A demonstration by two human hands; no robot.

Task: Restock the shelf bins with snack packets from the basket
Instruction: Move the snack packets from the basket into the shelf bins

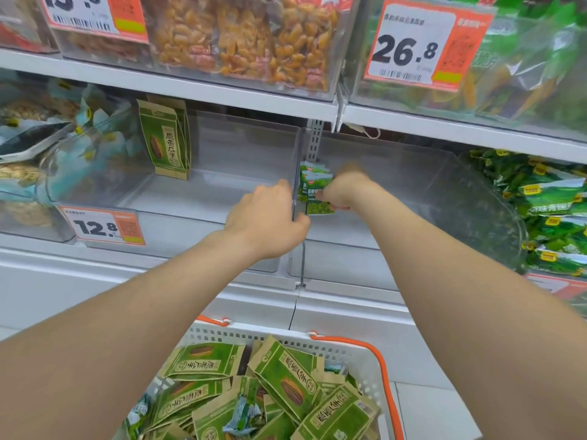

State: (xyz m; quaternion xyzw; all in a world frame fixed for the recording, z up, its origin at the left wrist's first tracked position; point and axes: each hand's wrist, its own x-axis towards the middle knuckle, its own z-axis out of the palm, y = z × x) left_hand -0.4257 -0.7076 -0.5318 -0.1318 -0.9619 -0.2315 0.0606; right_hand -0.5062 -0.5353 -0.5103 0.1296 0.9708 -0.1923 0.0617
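Note:
My right hand (341,190) grips a small bunch of green-and-white snack packets (314,185) inside a clear shelf bin (413,192) right of centre. My left hand (270,217) grips the clear divider wall (297,173) between that bin and the bin to its left (222,160). That left bin holds one upright green-and-tan seed packet (165,141) at its back left. Below, a white basket (359,354) with an orange handle is full of several green-and-tan seed packets (286,369) and a few small blue-green ones.
A bin of green pea packets (549,204) stands at the right. Pale blue packets (92,147) fill the bin at the left. The upper shelf carries bins of orange snacks (247,36) with price tags 26.8 (413,46) and 12.8 (101,225).

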